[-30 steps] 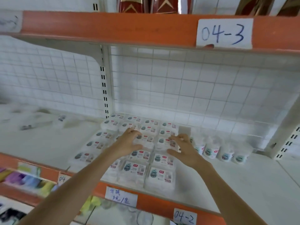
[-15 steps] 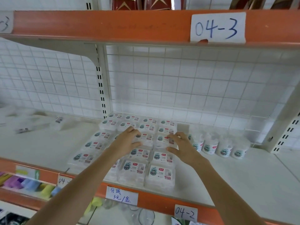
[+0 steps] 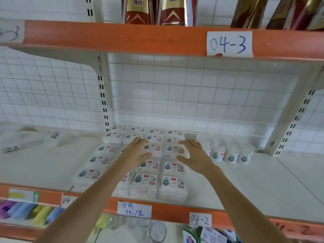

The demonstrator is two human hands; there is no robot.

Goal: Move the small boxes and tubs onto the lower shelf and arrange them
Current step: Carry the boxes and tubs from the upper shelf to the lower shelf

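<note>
Both hands, left hand point(image 3: 136, 151) and right hand point(image 3: 194, 153), rest with spread fingers on small boxes point(image 3: 154, 149) mid-shelf point(image 3: 263, 186), apparently squaring the rows; tubs point(image 3: 229, 153) stand at three o'clock.

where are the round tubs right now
In the head view, the round tubs stand in a row on the shelf, right of the flat boxes, beside the right hand.

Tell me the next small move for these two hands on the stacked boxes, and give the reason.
Probably press the two middle boxes together and nudge them back into line. The left hand and right hand rest flat on them from either side, while the rows nearer the shelf edge already look square and the tubs stand lined up beside them.
</note>
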